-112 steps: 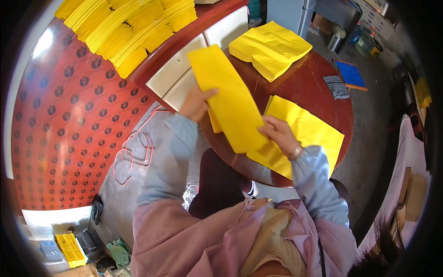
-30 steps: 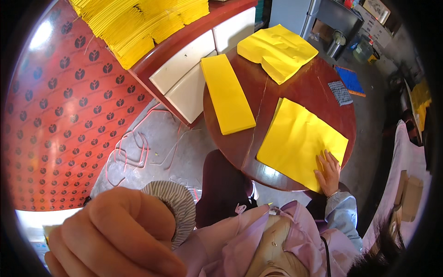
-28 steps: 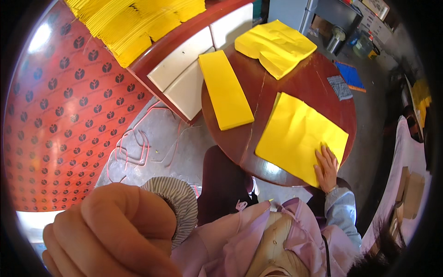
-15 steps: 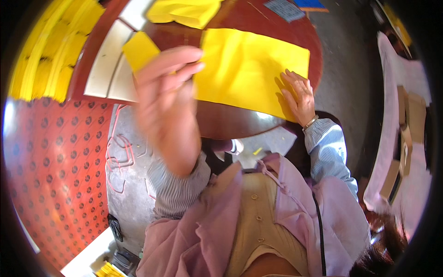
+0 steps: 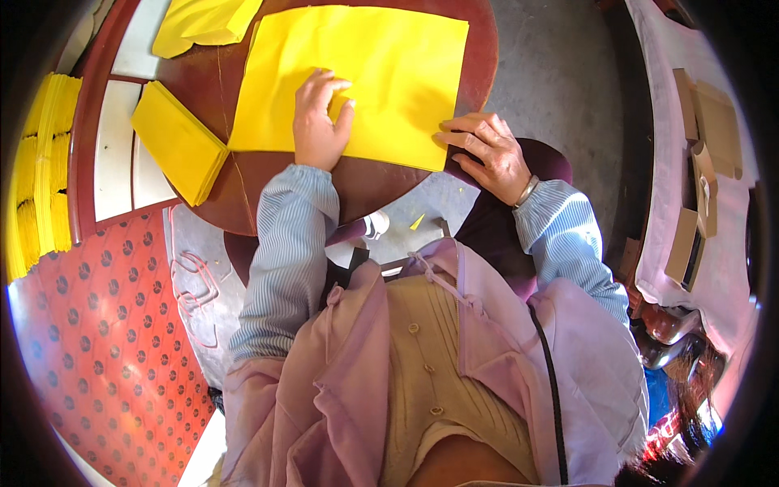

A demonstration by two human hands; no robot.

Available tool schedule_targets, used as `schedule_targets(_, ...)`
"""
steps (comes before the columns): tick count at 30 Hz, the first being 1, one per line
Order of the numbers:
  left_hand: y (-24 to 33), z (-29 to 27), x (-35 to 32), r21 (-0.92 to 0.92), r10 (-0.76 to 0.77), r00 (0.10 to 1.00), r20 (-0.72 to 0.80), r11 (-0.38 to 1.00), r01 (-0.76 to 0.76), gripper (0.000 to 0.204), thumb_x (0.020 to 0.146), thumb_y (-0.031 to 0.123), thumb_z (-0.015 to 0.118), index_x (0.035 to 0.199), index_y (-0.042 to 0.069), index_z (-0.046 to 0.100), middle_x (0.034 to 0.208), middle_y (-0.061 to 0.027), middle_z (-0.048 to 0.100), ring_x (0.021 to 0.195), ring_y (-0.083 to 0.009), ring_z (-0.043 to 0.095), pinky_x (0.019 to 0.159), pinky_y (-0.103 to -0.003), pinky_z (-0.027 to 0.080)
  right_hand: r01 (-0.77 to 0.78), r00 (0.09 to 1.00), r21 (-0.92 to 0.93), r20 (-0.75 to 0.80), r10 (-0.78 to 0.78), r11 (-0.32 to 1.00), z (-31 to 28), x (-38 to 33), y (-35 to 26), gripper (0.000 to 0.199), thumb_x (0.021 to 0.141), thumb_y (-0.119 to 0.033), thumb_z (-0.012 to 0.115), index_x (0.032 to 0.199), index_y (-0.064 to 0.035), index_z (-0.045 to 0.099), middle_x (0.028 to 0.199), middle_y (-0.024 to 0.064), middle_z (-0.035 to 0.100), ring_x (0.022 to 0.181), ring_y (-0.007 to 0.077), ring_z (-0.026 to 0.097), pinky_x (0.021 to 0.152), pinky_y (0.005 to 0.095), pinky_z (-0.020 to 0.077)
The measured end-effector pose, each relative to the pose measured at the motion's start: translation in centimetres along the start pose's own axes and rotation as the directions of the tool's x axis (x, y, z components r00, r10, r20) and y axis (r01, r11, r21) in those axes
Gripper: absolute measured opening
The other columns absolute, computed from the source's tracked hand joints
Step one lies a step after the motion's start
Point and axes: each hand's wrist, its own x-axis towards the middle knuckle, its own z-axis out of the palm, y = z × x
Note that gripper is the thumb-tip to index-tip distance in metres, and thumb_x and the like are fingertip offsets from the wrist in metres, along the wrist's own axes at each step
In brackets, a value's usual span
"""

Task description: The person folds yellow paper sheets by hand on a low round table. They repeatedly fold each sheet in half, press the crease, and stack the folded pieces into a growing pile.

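Observation:
A large yellow sheet of paper (image 5: pixel 389 69) lies across the round reddish-brown table (image 5: pixel 365 187). My left hand (image 5: pixel 318 122) rests on its near-left part, fingers loosely bent and thumb apart, holding nothing. At the sheet's near right corner, my right hand (image 5: pixel 491 154) pinches the edge between thumb and fingers; that corner reaches past the table's rim. To the left sits a narrow folded yellow paper stack (image 5: pixel 180 142), set at a slant. Another yellow bundle (image 5: pixel 207 24) lies beyond it at the far left.
Tall piles of yellow paper (image 5: pixel 45 178) stand at the left edge. Below them is a red patterned board (image 5: pixel 122 316). Pinkish cable (image 5: pixel 195 288) lies on the grey floor. Cardboard boxes (image 5: pixel 706 187) rest on a pink cloth at the right.
My left hand, blurred and raised before, has come down onto the sheet. My right hand has gone from lying flat on the sheet to its near right corner. The view has shifted.

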Motion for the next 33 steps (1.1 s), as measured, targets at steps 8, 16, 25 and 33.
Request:
schedule_targets(8, 5.3, -0.6, -1.0, 0.055, 0.051, 0.996, -0.076, 0.997, -0.046, 0.021, 0.089, 0.0, 0.068, 0.109, 0.007, 0.074, 0.125, -0.0155, 0.071, 0.124, -0.0367, 0.064, 0.106, -0.044, 0.052, 0.098, 0.991, 0.121, 0.077, -0.107, 0.988, 0.7, 0.6, 0.2, 0.048, 0.077, -0.008, 0.085, 0.124, -0.0147, 0.077, 0.127, 0.0014, 0.07, 0.115, 0.0251, 0.064, 0.101, 0.0416, 0.052)
schedule_targets(16, 9.1, 1.6, -6.2, -0.205, -0.069, 0.997, 0.028, 0.976, 0.073, 0.028, 0.089, -0.012, 0.062, 0.109, 0.005, 0.074, 0.118, -0.018, 0.072, 0.111, -0.0367, 0.07, 0.093, -0.04, 0.057, 0.163, 0.973, 0.13, 0.14, -0.181, 0.978, 0.4, 1.6, 0.3, 0.035, 0.083, -0.016, 0.084, 0.118, -0.0147, 0.08, 0.12, 0.0025, 0.072, 0.11, 0.0245, 0.065, 0.098, 0.0396, 0.0529)
schedule_targets(25, 8.8, 0.7, -6.6, -0.279, -0.11, 0.993, 0.048, 0.953, 0.119, 0.028, 0.088, -0.011, 0.061, 0.109, 0.003, 0.073, 0.119, -0.019, 0.072, 0.111, -0.0364, 0.071, 0.093, -0.039, 0.057, -0.077, 0.987, 0.208, -0.121, 0.104, 0.975, 0.2, 11.3, 9.3, 0.013, 0.092, -0.012, 0.079, 0.103, -0.0059, 0.082, 0.108, 0.0096, 0.079, 0.103, 0.0291, 0.074, 0.095, 0.041, 0.0589)
schedule_targets(33, 8.8, 0.5, -6.8, -0.335, -0.181, 0.978, 0.105, 0.919, 0.206, 0.025, 0.091, -0.006, 0.061, 0.11, 0.004, 0.074, 0.124, -0.0187, 0.07, 0.113, -0.0347, 0.069, 0.094, -0.037, 0.057, -0.334, 0.942, -0.658, -0.252, 0.22, 0.675, 6.1, 28.0, 23.5, 0.042, 0.105, -0.04, 0.067, 0.145, -0.027, 0.065, 0.144, 0.0105, 0.062, 0.121, 0.0278, 0.069, 0.107, 0.036, 0.0554)
